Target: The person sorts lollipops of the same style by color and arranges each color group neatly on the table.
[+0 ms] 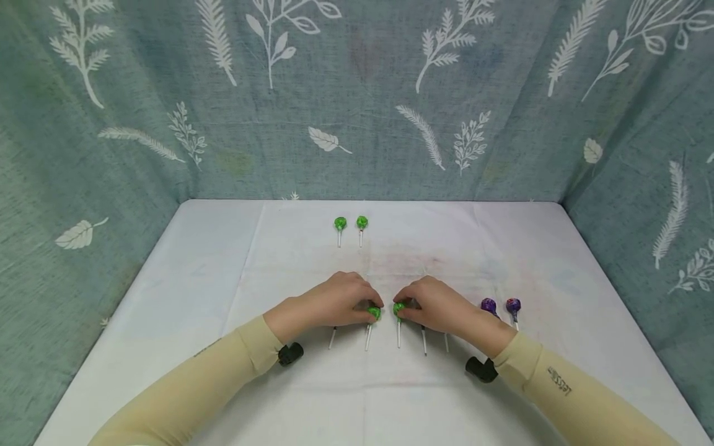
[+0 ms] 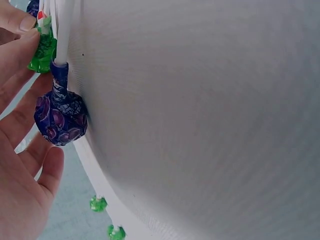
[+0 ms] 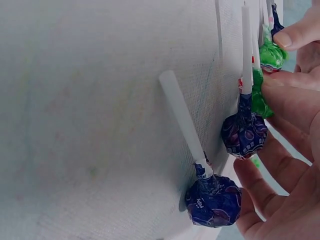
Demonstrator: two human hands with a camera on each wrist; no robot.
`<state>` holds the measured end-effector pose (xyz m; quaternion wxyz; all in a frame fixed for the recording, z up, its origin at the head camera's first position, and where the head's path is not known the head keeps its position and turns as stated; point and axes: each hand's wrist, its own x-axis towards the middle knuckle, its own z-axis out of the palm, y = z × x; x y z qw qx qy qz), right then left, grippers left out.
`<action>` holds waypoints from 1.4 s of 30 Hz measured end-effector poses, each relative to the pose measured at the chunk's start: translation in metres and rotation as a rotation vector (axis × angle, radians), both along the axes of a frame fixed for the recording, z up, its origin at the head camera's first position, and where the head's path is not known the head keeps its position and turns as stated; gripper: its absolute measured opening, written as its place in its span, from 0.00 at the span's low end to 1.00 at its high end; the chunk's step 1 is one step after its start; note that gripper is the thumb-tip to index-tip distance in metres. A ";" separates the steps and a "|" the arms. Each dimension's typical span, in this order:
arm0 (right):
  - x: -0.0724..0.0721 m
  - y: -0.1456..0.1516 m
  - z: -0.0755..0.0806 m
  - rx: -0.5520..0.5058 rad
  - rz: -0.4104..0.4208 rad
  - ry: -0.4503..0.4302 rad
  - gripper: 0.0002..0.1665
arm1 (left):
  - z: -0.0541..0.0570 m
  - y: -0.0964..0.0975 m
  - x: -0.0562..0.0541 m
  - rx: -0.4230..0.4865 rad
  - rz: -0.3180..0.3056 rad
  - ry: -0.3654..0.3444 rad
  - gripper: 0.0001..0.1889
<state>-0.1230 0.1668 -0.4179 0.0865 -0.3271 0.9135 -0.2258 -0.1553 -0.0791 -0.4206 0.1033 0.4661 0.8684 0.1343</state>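
Near the middle of the white table, my left hand point(image 1: 339, 300) pinches the wrapped head of a green lollipop point(image 1: 374, 313), whose white stick points toward me. Just to the right, my right hand point(image 1: 437, 303) pinches another green lollipop point(image 1: 398, 308) by its head, a small gap away from the first. A purple lollipop point(image 2: 60, 120) lies under the left hand, close to its fingers. Two more, a purple lollipop point(image 3: 245, 135) and a second purple lollipop point(image 3: 212, 202), lie beneath the right hand. In the head view, the hands hide their heads and only sticks show.
At the back of the table point(image 1: 223, 248) lie two green lollipops, a left one point(image 1: 340, 223) and a right one point(image 1: 362, 222). Beyond the right wrist are two purple lollipops point(image 1: 513, 305). A patterned green-grey curtain point(image 1: 368, 142) encloses the table's back and sides.
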 end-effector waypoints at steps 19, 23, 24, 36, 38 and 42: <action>-0.001 0.002 -0.003 -0.009 0.001 -0.007 0.13 | 0.016 0.005 -0.021 -0.018 0.021 0.013 0.12; -0.001 0.003 -0.004 0.004 -0.013 -0.007 0.13 | 0.021 0.006 -0.034 -0.013 0.068 0.020 0.11; -0.001 0.003 -0.005 0.006 -0.016 -0.005 0.13 | 0.022 0.006 -0.038 -0.014 0.083 0.019 0.11; -0.002 0.006 -0.006 0.001 -0.019 0.007 0.12 | 0.025 0.017 -0.077 0.014 0.128 0.015 0.14; -0.002 0.006 -0.006 0.002 -0.021 0.002 0.12 | 0.024 0.020 -0.083 0.022 0.125 0.004 0.14; -0.002 0.007 -0.007 0.006 -0.029 -0.006 0.12 | 0.024 0.028 -0.094 0.017 0.138 0.003 0.14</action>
